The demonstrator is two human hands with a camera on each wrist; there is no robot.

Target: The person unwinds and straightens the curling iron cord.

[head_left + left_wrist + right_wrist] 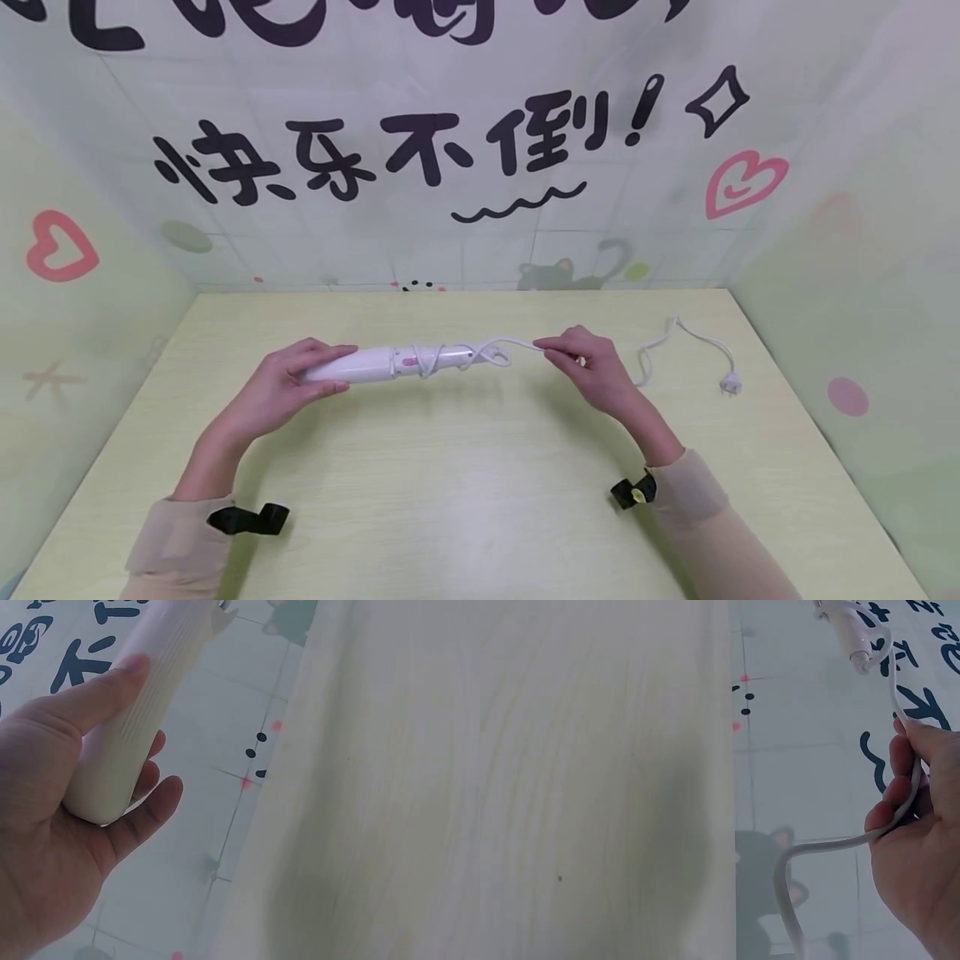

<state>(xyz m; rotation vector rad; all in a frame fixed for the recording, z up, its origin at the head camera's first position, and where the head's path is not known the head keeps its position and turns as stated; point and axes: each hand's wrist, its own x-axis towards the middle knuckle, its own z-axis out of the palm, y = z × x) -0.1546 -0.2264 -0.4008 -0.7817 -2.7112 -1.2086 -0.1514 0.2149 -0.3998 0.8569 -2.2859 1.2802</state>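
Observation:
A white hair straightener (363, 365) with a pink switch is held level above the table. My left hand (273, 387) grips its rounded left end, the thumb on one side and the fingers round the other, as the left wrist view of the straightener (112, 761) shows. Its white cord (510, 339) is wound loosely in loops about the right part. My right hand (596, 375) pinches the cord just beyond those loops. In the right wrist view the cord (825, 845) runs across the palm and hangs below the fingers.
The cord's far end lies on the pale wooden table (465, 500) at the right, ending in a two-pin plug (731, 382). Printed walls stand at the back (420, 250) and both sides. Dark wrist camera mounts (251, 520) sit at the cuffs.

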